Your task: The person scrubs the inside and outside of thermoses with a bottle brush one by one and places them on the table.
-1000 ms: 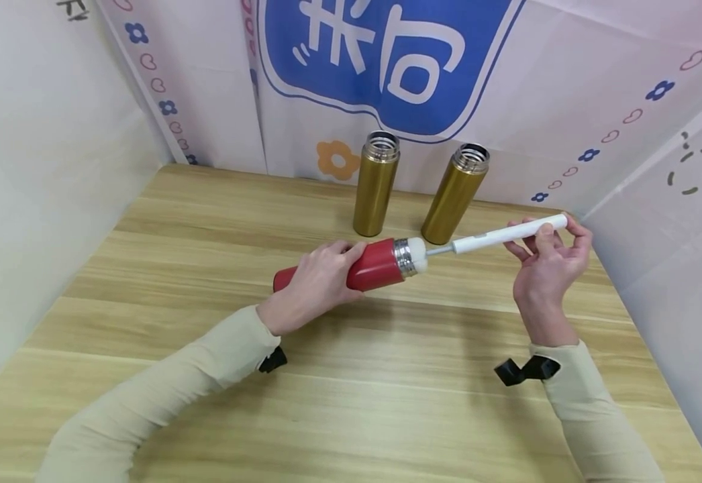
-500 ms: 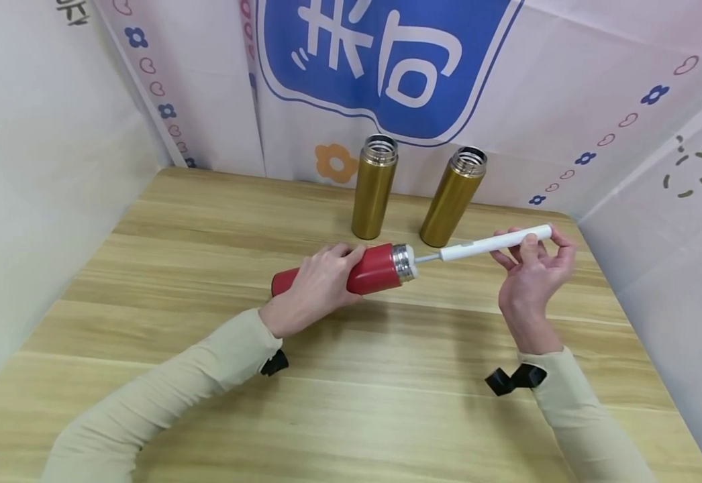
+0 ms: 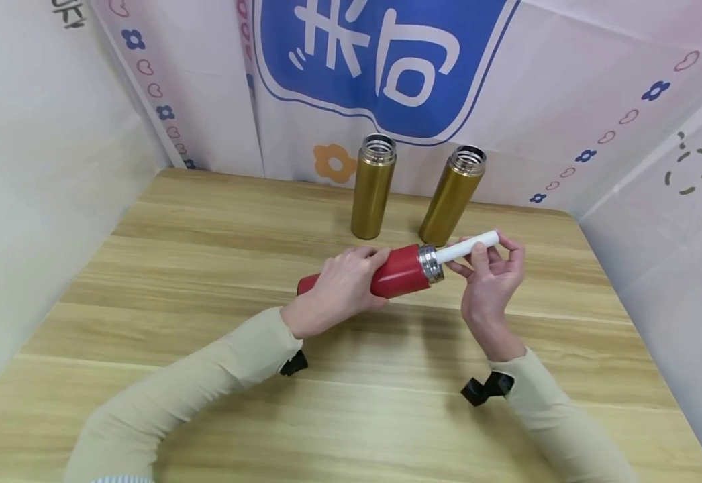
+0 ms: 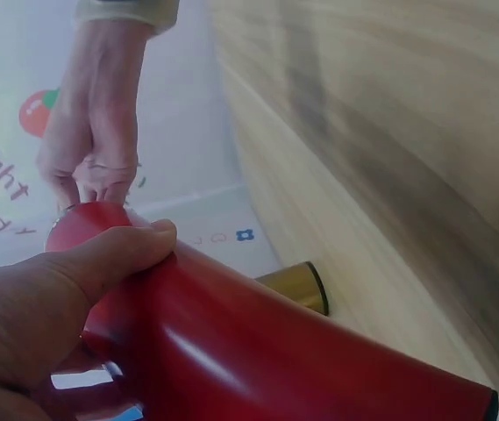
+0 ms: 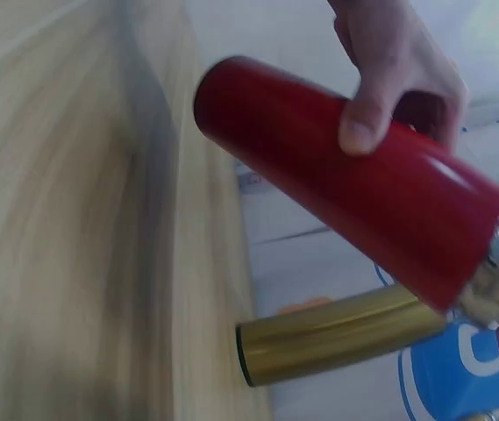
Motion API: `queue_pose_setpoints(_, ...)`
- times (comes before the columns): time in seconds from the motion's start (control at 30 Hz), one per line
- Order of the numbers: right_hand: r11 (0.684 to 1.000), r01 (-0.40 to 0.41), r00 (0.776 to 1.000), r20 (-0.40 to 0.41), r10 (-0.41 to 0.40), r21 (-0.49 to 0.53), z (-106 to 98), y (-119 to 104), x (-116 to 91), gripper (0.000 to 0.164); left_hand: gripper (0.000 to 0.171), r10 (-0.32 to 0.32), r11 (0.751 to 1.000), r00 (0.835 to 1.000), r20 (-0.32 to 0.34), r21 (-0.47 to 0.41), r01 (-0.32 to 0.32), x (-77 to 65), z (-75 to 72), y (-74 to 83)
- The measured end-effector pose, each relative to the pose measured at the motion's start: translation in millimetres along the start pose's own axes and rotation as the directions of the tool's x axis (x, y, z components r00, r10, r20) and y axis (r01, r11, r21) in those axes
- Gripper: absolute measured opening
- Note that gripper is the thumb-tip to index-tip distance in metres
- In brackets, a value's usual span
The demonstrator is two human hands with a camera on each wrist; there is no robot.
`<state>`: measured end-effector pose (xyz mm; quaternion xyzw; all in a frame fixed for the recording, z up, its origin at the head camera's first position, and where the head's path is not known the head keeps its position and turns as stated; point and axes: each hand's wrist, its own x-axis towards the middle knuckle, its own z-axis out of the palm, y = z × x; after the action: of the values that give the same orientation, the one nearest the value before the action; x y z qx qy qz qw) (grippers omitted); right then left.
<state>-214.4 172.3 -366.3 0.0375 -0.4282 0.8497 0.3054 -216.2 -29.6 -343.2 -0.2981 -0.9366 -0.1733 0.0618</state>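
Note:
My left hand (image 3: 345, 288) grips a red thermos bottle (image 3: 402, 274) round its body and holds it tilted, with its steel threaded mouth toward the right. The lid is off. My right hand (image 3: 492, 285) pinches the white handle of a bottle brush (image 3: 466, 247) between thumb and fingers. The brush's head and rod are hidden inside the red bottle, and only the handle sticks out of the mouth. In the right wrist view the bottle's base (image 5: 218, 96) hangs over the table, with the left thumb (image 5: 363, 123) across the body.
Two gold thermos bottles without lids, one on the left (image 3: 373, 191) and one on the right (image 3: 452, 198), stand upright near the table's back edge. Behind the wooden table (image 3: 387, 402) hangs a printed cloth wall (image 3: 538, 80). Pale walls close in both sides.
My right hand has moved left, pushing the brush in; its white foam head and metal rod have gone out of sight inside the red bottle. My left hand and the bottle have shifted slightly right.

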Motion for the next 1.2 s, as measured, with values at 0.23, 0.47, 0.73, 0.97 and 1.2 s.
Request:
queue_pose_setpoints(0.23,1.0,0.001,1.0,0.0,-0.001,0.001,0.6,3.2,-1.0,0.025,0.076,-0.022,1.0,1.0,0.011,0.003,0.022,3.5,1.6,-1.4)
queue_pose_setpoints(0.47,0.998,0.016,0.997,-0.079,-0.012,0.053,-14.3,-12.7,18.3,0.028,0.073,-0.052,0.998,0.999,0.015,0.024,0.052,-3.6,-1.0,-15.7)
queue_pose_setpoints(0.73,0.997,-0.022,0.99,-0.14,0.032,0.077,-27.6,-30.9,31.5,0.028,0.076,-0.016,0.999,1.0,0.015,0.048,0.016,-13.3,-4.6,-22.7)
queue_pose_setpoints(0.97,0.994,-0.019,0.984,-0.175,0.037,0.104,-30.2,-43.5,38.7,0.029,0.074,-0.028,0.998,0.999,0.016,0.048,0.027,-17.4,-7.1,-25.1)
queue_pose_setpoints(1.2,0.995,-0.033,0.98,-0.19,0.051,0.099,-33.5,-48.9,41.5,0.027,0.075,-0.023,0.998,1.0,0.006,0.05,0.022,-21.3,-8.1,-27.2)
